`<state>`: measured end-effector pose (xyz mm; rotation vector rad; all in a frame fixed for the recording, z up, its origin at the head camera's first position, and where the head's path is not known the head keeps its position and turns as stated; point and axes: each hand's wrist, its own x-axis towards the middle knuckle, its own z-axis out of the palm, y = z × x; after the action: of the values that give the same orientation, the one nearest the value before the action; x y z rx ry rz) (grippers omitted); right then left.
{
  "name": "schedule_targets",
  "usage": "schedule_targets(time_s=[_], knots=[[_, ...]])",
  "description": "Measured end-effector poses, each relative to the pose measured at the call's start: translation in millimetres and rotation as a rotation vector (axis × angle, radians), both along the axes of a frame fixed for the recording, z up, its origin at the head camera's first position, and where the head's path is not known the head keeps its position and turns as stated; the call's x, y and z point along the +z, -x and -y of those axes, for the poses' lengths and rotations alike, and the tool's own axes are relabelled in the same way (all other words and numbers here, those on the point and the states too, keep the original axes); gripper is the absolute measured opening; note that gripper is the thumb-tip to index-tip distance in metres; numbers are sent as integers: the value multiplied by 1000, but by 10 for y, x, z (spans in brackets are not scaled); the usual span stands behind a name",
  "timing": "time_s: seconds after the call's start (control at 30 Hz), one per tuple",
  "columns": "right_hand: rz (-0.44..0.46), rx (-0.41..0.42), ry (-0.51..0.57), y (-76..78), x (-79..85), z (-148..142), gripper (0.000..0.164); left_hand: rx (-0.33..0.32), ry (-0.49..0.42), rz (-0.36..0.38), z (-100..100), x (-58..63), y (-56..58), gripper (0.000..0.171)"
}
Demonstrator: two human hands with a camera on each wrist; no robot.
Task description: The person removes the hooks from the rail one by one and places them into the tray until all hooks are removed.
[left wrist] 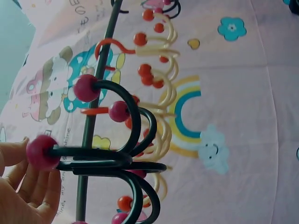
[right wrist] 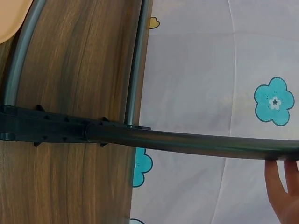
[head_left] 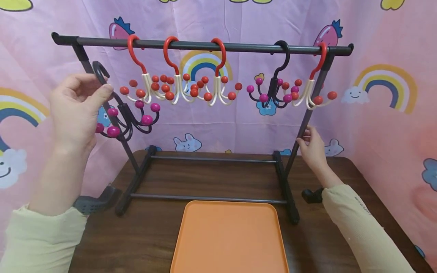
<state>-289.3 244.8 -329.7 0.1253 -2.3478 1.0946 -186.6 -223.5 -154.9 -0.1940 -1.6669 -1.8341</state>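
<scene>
My left hand [head_left: 76,108] pinches a black multi-prong hook hanger [head_left: 125,113] with magenta ball tips by its curved hook. It hangs tilted in front of the left post, its hook below and apart from the top bar. In the left wrist view the hanger's prongs [left wrist: 135,116] fill the middle, and the fingers [left wrist: 39,186] show at the left edge. At the far side of the dark rack [head_left: 252,47], my right hand [head_left: 313,149] holds the right post with thumb and fingers. In the right wrist view, fingertips [right wrist: 275,179] touch that post [right wrist: 201,142].
Along the bar hang three cream hangers [head_left: 177,85] with red hooks and balls, another black one [head_left: 273,89], and a further cream one [head_left: 308,93] near the right post. An orange tray [head_left: 230,239] lies before the rack on the wooden table [head_left: 136,235]. Patterned cloth hangs behind.
</scene>
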Motion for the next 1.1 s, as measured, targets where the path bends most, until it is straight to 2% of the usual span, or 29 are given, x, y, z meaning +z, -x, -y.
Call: schedule_targets(time_s=[0.3,0.53,0.63,0.77,1.1], knots=[[43,-6,3,-3,-5,5,35,-59,36,-17,-198,-221,-62,31],[60,-6,-16,-11,19,-5,38,-78,172,42,-406,-411,-119,26],[68,-13,-20,-19,18,-6,38,-80,257,84,-499,-508,-120,26],[67,-13,-16,-15,21,2,38,-95,353,100,-592,-638,-104,24],[77,-22,-23,-14,22,18,37,-246,364,147,-824,-1041,-48,23]])
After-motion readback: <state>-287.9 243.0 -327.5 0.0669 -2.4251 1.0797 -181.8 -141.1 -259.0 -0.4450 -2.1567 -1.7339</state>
